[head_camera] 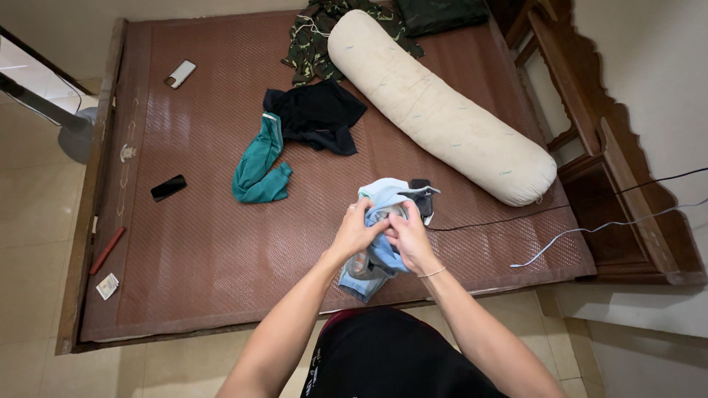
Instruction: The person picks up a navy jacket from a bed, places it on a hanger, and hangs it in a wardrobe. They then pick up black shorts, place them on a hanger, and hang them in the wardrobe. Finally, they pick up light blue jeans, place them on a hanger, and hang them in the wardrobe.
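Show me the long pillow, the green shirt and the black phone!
long pillow [442, 110], head view, middle of its cream side.
green shirt [259, 166], head view, on its folded middle.
black phone [168, 187], head view, centre of its dark face.

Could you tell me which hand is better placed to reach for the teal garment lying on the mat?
Probably the left hand. Both hands grip the light blue garment, but the teal garment lies up and to the left, on the left hand's side; the right hand would have to cross over.

A wooden bed frame [92, 199] covered by a brown woven mat [221, 221] fills the room, standing on pale beige floor tiles [33, 221]. A carved wooden headboard [590, 133] (dark, glossy) meets a cream wall [649, 66].
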